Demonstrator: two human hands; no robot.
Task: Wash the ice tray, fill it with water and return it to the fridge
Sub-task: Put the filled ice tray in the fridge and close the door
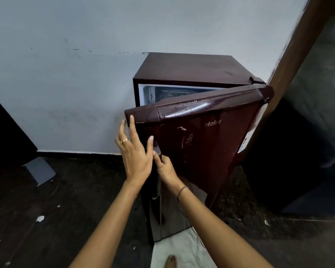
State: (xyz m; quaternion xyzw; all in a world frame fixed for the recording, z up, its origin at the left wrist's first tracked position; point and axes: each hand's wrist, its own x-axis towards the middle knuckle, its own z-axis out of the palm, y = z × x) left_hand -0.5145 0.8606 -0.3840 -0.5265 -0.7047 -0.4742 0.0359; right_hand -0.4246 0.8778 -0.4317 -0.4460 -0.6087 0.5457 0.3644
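Ice tray is not in sight at this moment; neither hand carries it, and I cannot tell if it lies inside the fridge (pixel 182 68). The small maroon fridge stands against the far wall, and its door (pixel 201 142) is partly open toward the near side. Over the door's top, a bit of the freezer compartment (pixel 174 91) shows, but it is too dim to read what is in it.

The left hand (pixel 133 151) is spread wide, with straight fingers touching the left edge of the door near its upper corner. The right hand (pixel 165 169) is just beside it, lower, and seems to have its fingers curled round the dark handle (pixel 158 200).

Several things could go wrong from here. If the door swings shut, the left fingers on its edge could be pinched. If it swings open too hard, it may knock the wooden post (pixel 298 64) close on the right. A bare foot (pixel 170 261) stands on a white cloth (pixel 182 244) on the near floor, and loose cloth can slide under a step.
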